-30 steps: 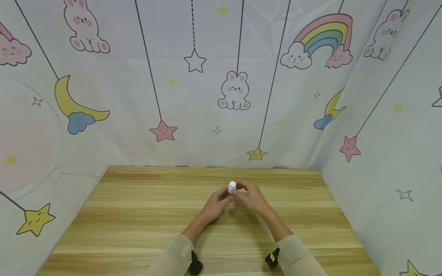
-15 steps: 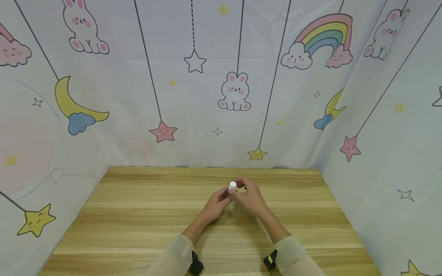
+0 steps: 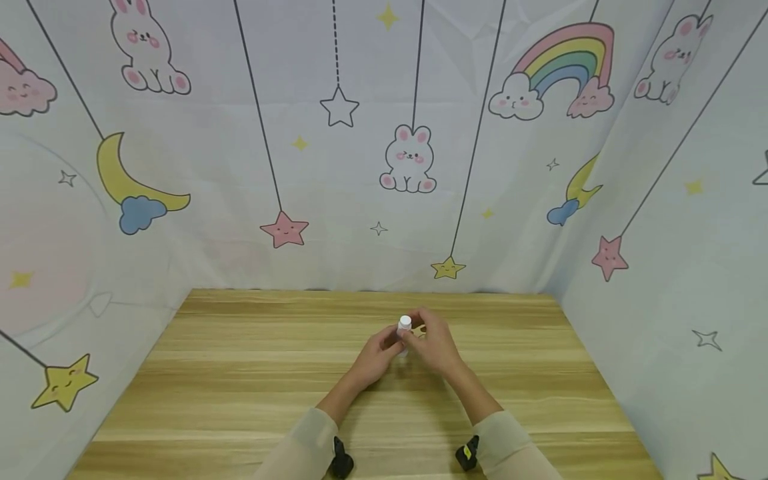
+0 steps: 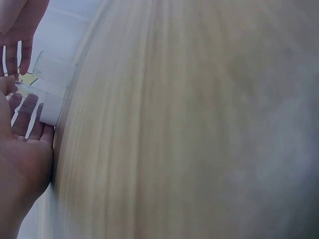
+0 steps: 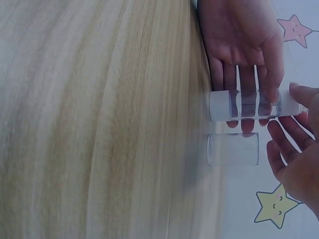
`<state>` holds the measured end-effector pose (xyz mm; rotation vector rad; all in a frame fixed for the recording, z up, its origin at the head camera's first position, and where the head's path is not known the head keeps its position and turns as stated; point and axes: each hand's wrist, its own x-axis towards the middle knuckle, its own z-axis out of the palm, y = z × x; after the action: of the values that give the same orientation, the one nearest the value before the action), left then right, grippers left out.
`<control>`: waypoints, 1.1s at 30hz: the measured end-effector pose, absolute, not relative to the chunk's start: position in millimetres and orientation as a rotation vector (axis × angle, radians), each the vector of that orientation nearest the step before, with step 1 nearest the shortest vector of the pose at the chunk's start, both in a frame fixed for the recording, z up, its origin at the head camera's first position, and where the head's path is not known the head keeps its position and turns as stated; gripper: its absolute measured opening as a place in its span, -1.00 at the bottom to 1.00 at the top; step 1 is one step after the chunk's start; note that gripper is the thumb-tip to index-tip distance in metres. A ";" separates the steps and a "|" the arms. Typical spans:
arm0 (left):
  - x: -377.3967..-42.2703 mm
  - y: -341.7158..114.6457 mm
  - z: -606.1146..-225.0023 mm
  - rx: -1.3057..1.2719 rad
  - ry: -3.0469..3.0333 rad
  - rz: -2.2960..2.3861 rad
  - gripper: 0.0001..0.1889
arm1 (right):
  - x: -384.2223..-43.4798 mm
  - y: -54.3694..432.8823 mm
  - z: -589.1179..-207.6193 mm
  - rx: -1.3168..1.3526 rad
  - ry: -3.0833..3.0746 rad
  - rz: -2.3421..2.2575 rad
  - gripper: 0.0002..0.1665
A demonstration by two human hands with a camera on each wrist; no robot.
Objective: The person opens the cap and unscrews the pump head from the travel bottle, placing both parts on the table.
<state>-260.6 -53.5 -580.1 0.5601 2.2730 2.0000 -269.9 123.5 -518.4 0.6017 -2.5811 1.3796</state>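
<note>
At the middle of the wooden table [image 3: 240, 373] both hands meet round a small clear bottle [image 3: 404, 325] with a white cap, standing upright. My left hand [image 3: 387, 343] grips its body, fingers behind and thumb in front, as the right wrist view shows: left hand [image 5: 253, 107], bottle [image 5: 219, 105]. My right hand [image 3: 423, 332] pinches the cap end between thumb and fingers; it also shows as the right hand [image 5: 289, 112]. A second small clear vial [image 5: 233, 149] stands on the table right beside the bottle. In the left wrist view the bottle [image 4: 52, 99] rises above my left palm [image 4: 25, 149].
Printed fabric walls [image 3: 384, 167] with stars, rabbits and a rainbow close the table at the back and both sides. Bare wood [image 3: 540, 387] lies left, right and in front of the hands. Black wrist cameras [image 3: 341, 460] sit on both sleeves.
My right hand's fingers have shifted slightly at the cap. The bottle and my left hand stay where they were.
</note>
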 end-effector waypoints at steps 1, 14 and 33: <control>-260.7 -53.5 -580.0 0.561 2.276 2.002 -0.54 | -270.1 123.5 -518.5 0.601 -2.584 1.376 -0.69; -260.7 -54.4 -579.0 0.554 2.287 2.000 -0.54 | -271.9 124.7 -519.2 0.682 -2.592 1.342 -0.73; -260.0 -53.3 -580.7 0.532 2.304 1.997 -0.53 | -272.4 128.6 -513.1 0.733 -2.668 1.389 -0.74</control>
<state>-260.0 -53.3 -580.7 0.5323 2.3036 1.9969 -272.4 128.6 -513.1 0.7333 -2.6677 1.3893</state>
